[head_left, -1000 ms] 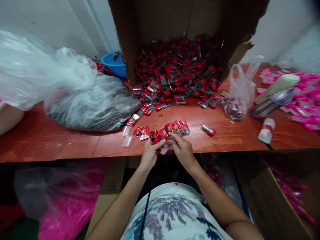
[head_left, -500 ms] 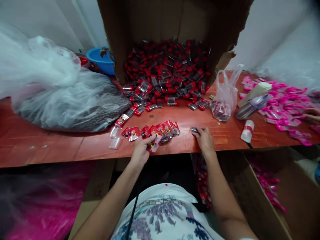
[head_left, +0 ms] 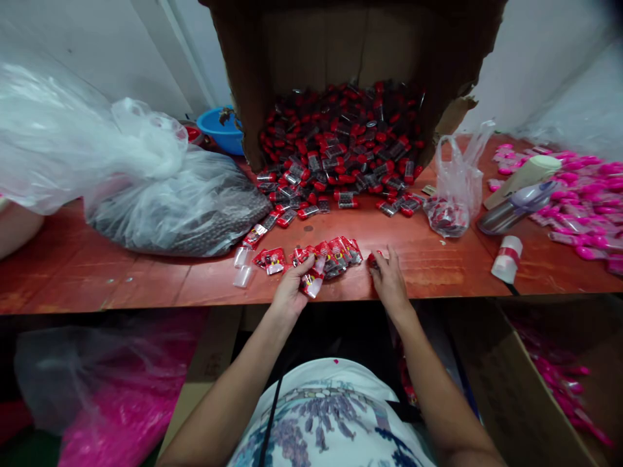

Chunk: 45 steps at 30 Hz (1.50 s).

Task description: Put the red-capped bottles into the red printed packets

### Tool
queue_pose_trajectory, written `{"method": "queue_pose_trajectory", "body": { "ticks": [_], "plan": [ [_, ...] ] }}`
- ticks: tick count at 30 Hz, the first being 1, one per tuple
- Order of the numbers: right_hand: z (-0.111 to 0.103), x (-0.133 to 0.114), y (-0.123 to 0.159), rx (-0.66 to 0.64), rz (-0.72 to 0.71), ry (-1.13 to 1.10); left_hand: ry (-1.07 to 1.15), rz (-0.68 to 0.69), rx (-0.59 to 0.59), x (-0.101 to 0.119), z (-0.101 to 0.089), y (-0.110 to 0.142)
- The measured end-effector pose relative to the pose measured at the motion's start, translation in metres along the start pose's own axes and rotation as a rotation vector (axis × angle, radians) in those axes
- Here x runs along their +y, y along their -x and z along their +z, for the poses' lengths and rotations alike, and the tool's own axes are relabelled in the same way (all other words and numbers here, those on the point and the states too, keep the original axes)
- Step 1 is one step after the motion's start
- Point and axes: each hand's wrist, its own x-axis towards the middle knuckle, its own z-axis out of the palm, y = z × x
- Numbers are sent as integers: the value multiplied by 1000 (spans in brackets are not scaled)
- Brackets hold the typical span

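Between the thumb and fingers of my left hand (head_left: 291,290) is a red printed packet (head_left: 313,283), tilted at the table's front edge. Beside it, several more red packets (head_left: 341,254) lie overlapped in a row, and a few others (head_left: 273,260) lie to the left. My right hand (head_left: 392,280) is closed on a small red piece (head_left: 374,260) just right of the row; the fingers cover most of it. Two small clear plastic sleeves (head_left: 242,276) rest left of the packets.
An upturned cardboard box (head_left: 243,78) spills small red-capped containers (head_left: 335,155) onto the red table (head_left: 146,279). Left is a clear bag of dark pieces (head_left: 180,214). Right are a small plastic bag (head_left: 450,214), a bottle (head_left: 509,211), a white roll (head_left: 507,259) and pink pieces (head_left: 584,201).
The view has shifted left. At my right fingertips a red part shows now, where a dark, clear piece showed before. My left hand still holds the packet.
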Motion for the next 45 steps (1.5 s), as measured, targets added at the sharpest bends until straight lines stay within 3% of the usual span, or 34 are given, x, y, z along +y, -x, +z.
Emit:
{"method": "queue_pose_trajectory", "body": {
  "ticks": [3, 7, 12, 21, 26, 30, 34, 39, 45],
  "plan": [
    [4, -17, 9, 119, 91, -291, -15, 25, -8, -1, -3, -2],
    [0, -63, 25, 85, 71, -649, -41, 64, -23, -5, -5, -5],
    [1, -99, 33, 58, -80, -590, -89, 46, -29, -10, -3, -2],
    [4, -103, 34, 165, -187, -450, -102, 213, -59, -8, -5, 1],
    [8, -103, 33, 135, -218, -445, -140, 198, -83, -10, -4, 3],
    [9, -104, 35, 84, -221, -449, -167, 288, -125, -9, -4, 7],
    [5, -106, 38, 3, -149, -542, -200, 353, -160, -9, -2, 11],
    [3, -107, 36, 29, -11, -698, -231, 416, -163, -9, 0, 13],
    [1, -107, 34, 49, 33, -731, -262, 441, -188, -10, 1, 19]
  ]
}}
